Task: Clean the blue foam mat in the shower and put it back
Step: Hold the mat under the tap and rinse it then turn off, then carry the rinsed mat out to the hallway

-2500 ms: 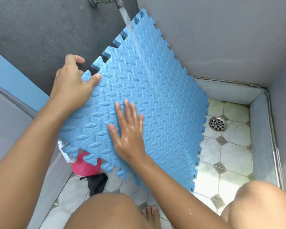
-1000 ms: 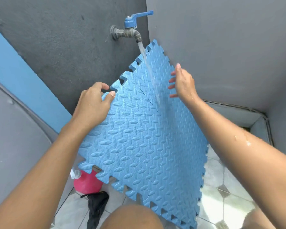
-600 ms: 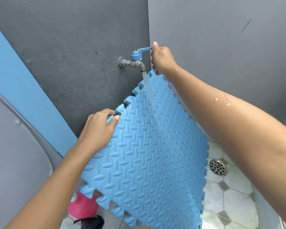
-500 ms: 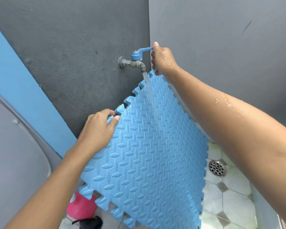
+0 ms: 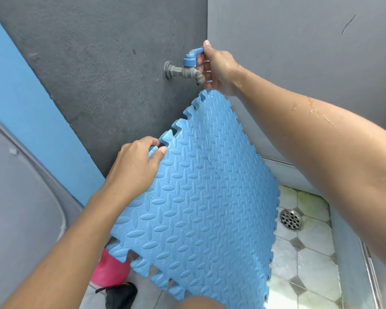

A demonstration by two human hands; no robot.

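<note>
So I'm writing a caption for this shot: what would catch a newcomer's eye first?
The big blue foam mat fills the middle, tilted up under the tap on the dark wall, with the left hand pinching its toothed upper edge. The right hand is up on the tap's blue handle, and no water shows at the spout. At lower right, a round metal drain sits in the pale tiled floor.

No text, label, brand, number or sign can be read anywhere in view.
</note>
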